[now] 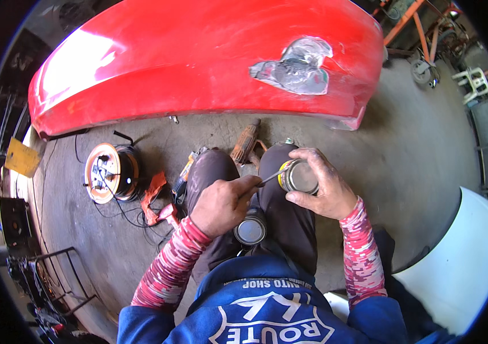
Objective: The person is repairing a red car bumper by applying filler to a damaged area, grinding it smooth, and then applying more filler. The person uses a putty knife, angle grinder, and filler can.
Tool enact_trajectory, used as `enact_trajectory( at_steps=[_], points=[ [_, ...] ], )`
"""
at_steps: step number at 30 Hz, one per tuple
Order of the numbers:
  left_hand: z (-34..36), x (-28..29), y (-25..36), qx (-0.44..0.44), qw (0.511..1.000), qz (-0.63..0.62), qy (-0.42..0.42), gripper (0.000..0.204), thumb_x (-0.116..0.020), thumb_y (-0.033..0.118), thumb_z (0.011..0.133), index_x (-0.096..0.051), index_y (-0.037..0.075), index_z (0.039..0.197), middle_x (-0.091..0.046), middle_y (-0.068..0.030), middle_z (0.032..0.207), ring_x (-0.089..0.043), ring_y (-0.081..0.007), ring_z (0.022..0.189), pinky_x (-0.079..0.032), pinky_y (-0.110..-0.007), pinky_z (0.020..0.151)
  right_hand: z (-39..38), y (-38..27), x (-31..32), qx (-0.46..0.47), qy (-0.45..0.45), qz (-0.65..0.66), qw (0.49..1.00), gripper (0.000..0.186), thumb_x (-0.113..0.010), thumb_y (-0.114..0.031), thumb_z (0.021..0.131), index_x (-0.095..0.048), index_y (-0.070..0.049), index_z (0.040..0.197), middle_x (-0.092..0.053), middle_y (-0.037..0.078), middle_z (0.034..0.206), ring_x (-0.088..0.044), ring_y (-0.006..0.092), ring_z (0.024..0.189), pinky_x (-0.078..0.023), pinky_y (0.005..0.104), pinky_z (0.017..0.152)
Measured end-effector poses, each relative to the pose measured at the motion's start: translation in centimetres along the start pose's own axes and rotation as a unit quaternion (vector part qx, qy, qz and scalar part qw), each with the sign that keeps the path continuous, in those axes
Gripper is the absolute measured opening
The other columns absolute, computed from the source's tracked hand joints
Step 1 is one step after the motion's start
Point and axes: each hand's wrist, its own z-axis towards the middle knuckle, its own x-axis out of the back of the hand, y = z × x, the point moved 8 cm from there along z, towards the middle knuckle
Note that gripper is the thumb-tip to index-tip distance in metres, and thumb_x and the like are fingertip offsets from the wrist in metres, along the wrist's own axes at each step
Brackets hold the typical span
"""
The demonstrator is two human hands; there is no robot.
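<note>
My right hand [331,186] is wrapped round a small metal can [301,178] with a grey lid and a yellow label, held tilted above my right knee. My left hand [224,205] is closed round a thin metal tool [272,176]. Its tip reaches the lid's edge on the left; the handle is hidden in my fist, so its exact kind does not show. Between my thighs rests a second round can [250,230] with a grey lid.
Ahead stands a red car body panel [187,63] with a bare grey patch [301,71]. An orange power tool [246,142] lies before my knees. At left are a cable reel [106,172] and loose cords. A white panel [444,269] lies at lower right.
</note>
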Motion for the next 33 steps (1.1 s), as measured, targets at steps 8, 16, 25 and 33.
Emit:
enact_trajectory(
  at_steps=[8, 16, 25, 33],
  points=[
    [-0.1, 0.2, -2.8, 0.117, 0.989, -0.085, -0.013, 0.031, -0.066, 0.028, 0.106, -0.071, 0.002, 0.122, -0.074, -0.024, 0.092, -0.073, -0.043, 0.09, -0.057, -0.047, 0.081, -0.7, -1.0, 0.2, -0.012, 0.11, 0.011, 0.994, 0.074, -0.089, -0.03, 0.084, -0.058, -0.001, 0.144, -0.063, 0.019, 0.137, -0.062, 0.0375, 0.13, -0.049, 0.0435, 0.111],
    [2.7, -0.5, 2.2, -0.101, 0.992, -0.042, 0.065, 0.087, -0.098, 0.026, 0.074, -0.055, 0.0, 0.145, -0.065, -0.0192, 0.122, -0.066, -0.0344, 0.111, -0.053, -0.043, 0.096, -2.1, -0.2, 0.3, -0.063, 0.185, 0.098, 0.976, 0.072, -0.092, -0.032, 0.082, -0.062, 0.002, 0.139, -0.068, 0.021, 0.133, -0.067, 0.0355, 0.125, -0.052, 0.0445, 0.108],
    [3.7, -3.2, 2.7, -0.093, 0.995, 0.01, 0.036, 0.087, -0.094, 0.028, 0.064, -0.058, 0.005, 0.14, -0.068, -0.0168, 0.126, -0.07, -0.0416, 0.113, -0.059, -0.048, 0.093, -2.4, -1.5, -0.2, -0.069, 0.213, 0.103, 0.969, 0.068, -0.092, -0.035, 0.084, -0.066, 0.003, 0.133, -0.072, 0.022, 0.127, -0.07, 0.0357, 0.12, -0.054, 0.0442, 0.104],
    [3.4, -4.5, 1.3, -0.094, 0.995, 0.0, 0.026, 0.089, -0.094, 0.037, 0.067, -0.057, 0.005, 0.14, -0.07, -0.0194, 0.119, -0.07, -0.0418, 0.112, -0.058, -0.049, 0.092, -2.9, -0.8, -0.7, -0.08, 0.19, 0.129, 0.97, 0.061, -0.084, -0.035, 0.091, -0.065, 0.003, 0.135, -0.07, 0.023, 0.13, -0.069, 0.0361, 0.123, -0.053, 0.0436, 0.105]
  ],
)
